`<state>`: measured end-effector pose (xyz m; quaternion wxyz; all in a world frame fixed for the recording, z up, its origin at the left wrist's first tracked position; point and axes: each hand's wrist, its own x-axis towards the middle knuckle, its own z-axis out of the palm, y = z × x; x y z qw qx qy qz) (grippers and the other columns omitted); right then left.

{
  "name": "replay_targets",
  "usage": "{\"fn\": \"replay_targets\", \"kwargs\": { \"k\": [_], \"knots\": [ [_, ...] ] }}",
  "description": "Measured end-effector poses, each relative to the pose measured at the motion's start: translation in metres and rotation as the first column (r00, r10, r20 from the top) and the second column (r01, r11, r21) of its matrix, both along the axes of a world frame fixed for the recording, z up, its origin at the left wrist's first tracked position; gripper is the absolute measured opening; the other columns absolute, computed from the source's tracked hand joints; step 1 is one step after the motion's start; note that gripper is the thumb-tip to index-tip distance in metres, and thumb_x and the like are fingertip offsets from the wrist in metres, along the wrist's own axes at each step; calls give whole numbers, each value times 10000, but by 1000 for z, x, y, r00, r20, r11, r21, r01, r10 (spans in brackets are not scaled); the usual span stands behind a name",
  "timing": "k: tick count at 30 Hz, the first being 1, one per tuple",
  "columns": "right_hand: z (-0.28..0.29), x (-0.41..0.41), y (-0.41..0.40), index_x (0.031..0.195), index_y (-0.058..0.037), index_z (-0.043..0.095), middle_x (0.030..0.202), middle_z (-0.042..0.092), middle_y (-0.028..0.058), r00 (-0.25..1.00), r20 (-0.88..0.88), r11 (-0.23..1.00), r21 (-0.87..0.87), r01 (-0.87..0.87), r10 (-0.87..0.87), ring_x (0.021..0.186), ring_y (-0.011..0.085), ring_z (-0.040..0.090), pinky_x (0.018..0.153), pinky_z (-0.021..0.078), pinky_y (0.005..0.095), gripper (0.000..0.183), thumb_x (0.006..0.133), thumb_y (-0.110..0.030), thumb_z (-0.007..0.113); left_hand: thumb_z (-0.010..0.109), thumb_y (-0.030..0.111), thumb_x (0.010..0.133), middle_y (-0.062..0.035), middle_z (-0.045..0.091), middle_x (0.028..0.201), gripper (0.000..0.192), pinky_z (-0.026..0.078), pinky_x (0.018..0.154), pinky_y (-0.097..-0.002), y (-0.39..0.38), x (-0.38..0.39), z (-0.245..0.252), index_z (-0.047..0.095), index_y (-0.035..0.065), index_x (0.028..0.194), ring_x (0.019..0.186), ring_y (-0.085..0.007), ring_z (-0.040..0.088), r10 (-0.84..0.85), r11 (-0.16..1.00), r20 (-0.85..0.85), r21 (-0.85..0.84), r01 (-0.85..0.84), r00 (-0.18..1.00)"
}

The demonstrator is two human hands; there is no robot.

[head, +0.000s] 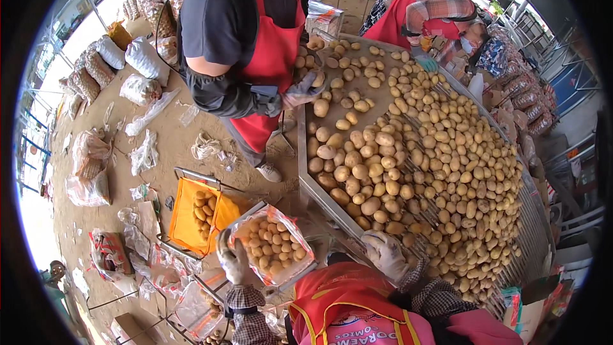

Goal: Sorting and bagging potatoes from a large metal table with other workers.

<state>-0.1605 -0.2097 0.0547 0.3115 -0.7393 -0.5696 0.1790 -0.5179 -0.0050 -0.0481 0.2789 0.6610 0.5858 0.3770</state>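
Note:
Many potatoes [459, 153] lie on a metal sorting table [330, 206] with bars across part of it. My left hand [232, 258], in a whitish work glove, is raised at the left rim of a lined crate of potatoes [273, 244]; its fingers are apart and nothing shows in it. My right hand [384, 252], gloved too, rests at the table's near edge beside the potatoes; its fingers are bent, and whether it holds a potato cannot be seen. An orange bag [184, 211] with potatoes hangs in a metal frame left of the crate.
A co-worker in a red apron [273, 52] stands across the table's left corner, a gloved hand at the potatoes. Another co-worker [431, 14] bends over the far side. Filled sacks [148, 62], plastic scraps and a bag frame [167, 316] stand or lie on the floor at left.

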Motion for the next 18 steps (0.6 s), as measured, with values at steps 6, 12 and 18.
{"fn": "replay_targets", "kwargs": {
  "k": [6, 12, 18],
  "knots": [
    [6, 1, -36, 1141, -24, 720, 1153, 680, 178, 984, 40, 984, -38, 177, -175, 1083, 356, 670, 941, 536, 414, 251, 894, -25, 678, 635, 176, 910, -194, 483, 1524, 565, 389, 1162, -490, 68, 293, 39, 533, 115, 1462, 1414, -405, 441, -565, 778, -318, 101, 620, 761],
    [6, 11, -77, 1124, -24, 699, 1161, 680, 198, 909, -53, 910, -63, 410, -414, 1042, 400, 667, 871, 547, 451, 233, 896, -16, 654, 620, 213, 915, -197, 437, 1567, 666, 409, 1170, -449, 132, 350, 41, 426, 156, 1550, 1473, -401, 362, -704, 710, -483, -507, 488, 521],
    [2, 22, -73, 1109, -15, 705, 1159, 682, 194, 908, -37, 908, -69, 414, -417, 1040, 385, 670, 906, 544, 436, 198, 924, 6, 639, 630, 396, 1023, -103, 554, 1465, 650, 501, 1069, -384, 69, 297, 28, 389, 145, 1572, 1349, -286, 556, -81, 461, 936, -269, 846, 342]
  ]
}}
